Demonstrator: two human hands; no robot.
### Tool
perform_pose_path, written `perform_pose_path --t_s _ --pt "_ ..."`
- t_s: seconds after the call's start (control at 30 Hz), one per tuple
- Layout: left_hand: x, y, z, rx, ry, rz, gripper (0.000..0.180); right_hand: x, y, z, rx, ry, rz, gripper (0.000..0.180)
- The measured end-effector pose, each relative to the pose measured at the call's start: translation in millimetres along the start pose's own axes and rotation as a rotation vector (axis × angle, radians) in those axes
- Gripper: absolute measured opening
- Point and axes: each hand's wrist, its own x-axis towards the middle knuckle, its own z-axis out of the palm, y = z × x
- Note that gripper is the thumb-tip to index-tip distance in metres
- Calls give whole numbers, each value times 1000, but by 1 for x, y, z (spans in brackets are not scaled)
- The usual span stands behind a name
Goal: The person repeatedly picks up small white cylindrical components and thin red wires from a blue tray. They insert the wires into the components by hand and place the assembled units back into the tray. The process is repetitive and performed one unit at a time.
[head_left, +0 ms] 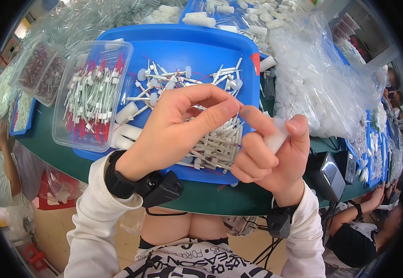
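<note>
My right hand (275, 157) is closed around a white plastic cylinder (275, 138), which stands tilted between the fingers and thumb. Thin reddish wires rise from its upper end. My left hand (183, 123) is closed in a pinch, its fingertips by the right index finger; what they hold, if anything, I cannot make out. Both hands are over a blue tray (178, 44). Inside it lie a pile of thin white rods (220, 146) and a looser heap of white wired parts (169, 78). Larger white cylinders (126, 112) lie at its left side.
Left of the tray, a clear plastic box (60, 111) holds upright white rods with red wires. A clear bag (324, 92) of white pieces bulges at the right. A dark box-shaped device (330, 172) sits near the green table's (44, 127) right edge. People work at both sides.
</note>
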Motion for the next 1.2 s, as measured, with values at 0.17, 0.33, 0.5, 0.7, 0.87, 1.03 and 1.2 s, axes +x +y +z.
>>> perform_pose_path --t_s 0.17,0.33,0.5,0.7,0.87,1.03,1.2 --pt "0 1 -1 -14 8 -5 26 3 3 16 29 191 -37 33" --pt "0 0 -1 9 -3 -11 25 3 7 12 -6 210 -58 34" --pt "-1 2 3 -35 37 -6 23 -5 -2 7 -46 114 12 39" --pt "0 0 5 -82 60 9 22 -4 -3 5 -23 102 18 35" --pt "-2 1 2 -77 38 -2 28 5 0 21 40 449 -96 41" --pt "-1 2 2 -90 27 -5 29 -1 -3 -7 -27 223 -119 49" --pt "-2 1 2 -104 42 5 29 0 -3 5 -9 282 -87 38"
